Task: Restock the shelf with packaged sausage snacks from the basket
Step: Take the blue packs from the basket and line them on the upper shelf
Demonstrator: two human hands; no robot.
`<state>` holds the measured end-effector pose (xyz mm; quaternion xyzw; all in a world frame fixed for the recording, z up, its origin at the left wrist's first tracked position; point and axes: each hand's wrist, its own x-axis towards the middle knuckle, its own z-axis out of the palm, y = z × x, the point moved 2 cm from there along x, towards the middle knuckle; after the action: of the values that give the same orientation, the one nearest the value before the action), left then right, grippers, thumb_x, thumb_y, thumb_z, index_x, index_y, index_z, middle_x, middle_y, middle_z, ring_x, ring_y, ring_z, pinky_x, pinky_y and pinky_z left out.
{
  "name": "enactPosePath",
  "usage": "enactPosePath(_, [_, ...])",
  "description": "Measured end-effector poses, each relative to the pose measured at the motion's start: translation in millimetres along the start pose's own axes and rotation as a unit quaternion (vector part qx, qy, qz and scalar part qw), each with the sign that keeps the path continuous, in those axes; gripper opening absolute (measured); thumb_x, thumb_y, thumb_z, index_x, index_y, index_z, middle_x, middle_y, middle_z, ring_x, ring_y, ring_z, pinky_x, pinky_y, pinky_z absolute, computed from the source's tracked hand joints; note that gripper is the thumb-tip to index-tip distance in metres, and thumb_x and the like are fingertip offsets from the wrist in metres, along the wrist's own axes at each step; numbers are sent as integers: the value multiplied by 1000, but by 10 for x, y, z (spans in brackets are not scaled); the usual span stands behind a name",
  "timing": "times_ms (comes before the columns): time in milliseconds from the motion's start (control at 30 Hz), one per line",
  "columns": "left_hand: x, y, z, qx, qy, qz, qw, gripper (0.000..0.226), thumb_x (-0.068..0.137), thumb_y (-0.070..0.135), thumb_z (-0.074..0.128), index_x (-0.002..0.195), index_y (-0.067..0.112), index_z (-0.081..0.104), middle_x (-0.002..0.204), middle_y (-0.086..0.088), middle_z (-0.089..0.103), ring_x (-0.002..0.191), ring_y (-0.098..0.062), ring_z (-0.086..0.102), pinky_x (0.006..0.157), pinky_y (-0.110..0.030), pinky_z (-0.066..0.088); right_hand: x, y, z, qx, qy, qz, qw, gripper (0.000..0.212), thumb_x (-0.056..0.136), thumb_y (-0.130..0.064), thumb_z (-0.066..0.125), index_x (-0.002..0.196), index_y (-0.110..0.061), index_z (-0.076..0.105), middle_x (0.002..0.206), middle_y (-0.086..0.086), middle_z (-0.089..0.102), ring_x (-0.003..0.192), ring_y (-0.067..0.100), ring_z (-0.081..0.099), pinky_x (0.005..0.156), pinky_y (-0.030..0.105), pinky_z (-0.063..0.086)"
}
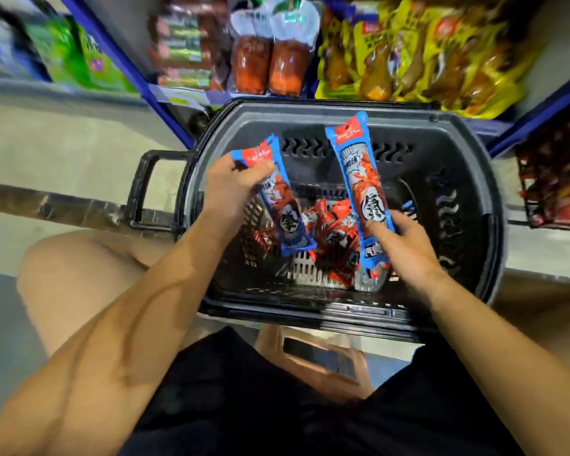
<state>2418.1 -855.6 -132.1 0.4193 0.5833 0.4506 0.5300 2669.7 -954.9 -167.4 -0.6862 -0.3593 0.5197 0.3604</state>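
Note:
A black plastic basket [468, 179] stands on the floor before the shelf. Inside it lie several red and blue sausage snack packs [334, 238]. My left hand [232, 189] pinches the upper end of one long blue-edged pack [285, 215], which hangs slanted over the basket. My right hand [405, 241] grips the lower end of a second pack [359, 172], held nearly upright above the basket's middle. Both packs are clear of the pile below.
The blue-framed shelf [165, 93] behind the basket holds dark sausage packs [188, 44], two orange sausages in clear wrap [267, 64] and yellow packs [418, 54]. A wire rack with red packs [553, 185] is at right. The basket handle [145, 189] juts left. My knees flank the basket.

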Motion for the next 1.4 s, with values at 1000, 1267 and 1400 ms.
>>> enactPosePath(1000, [-700, -652, 167, 216, -240, -185, 928, 42, 78, 1, 73, 114, 18, 61, 99, 0, 71, 92, -16, 67, 82, -27, 53, -262, 87, 244, 107, 6, 95, 990, 13, 96, -23, 61, 104, -16, 69, 93, 8, 74, 80, 20, 70, 71, 36, 57])
enactPosePath(1267, [-754, -156, 19, 49, -84, -144, 985, 45, 62, 10, 62, 107, 8, 58, 95, -11, 69, 77, -19, 68, 68, -37, 56, -452, -357, 256, 103, -10, 23, 994, 13, 93, -11, 62, 105, -12, 68, 93, 10, 72, 81, 22, 67, 74, 42, 58])
enactPosePath(1400, [-764, 428, -155, 24, -57, -77, 995, 49, 57, 7, 56, 106, 8, 60, 88, -6, 66, 72, -15, 62, 66, -31, 52, -571, -747, 286, 45, -28, -48, 997, 21, 87, -9, 67, 106, -19, 66, 92, 6, 72, 80, 22, 69, 76, 49, 60])
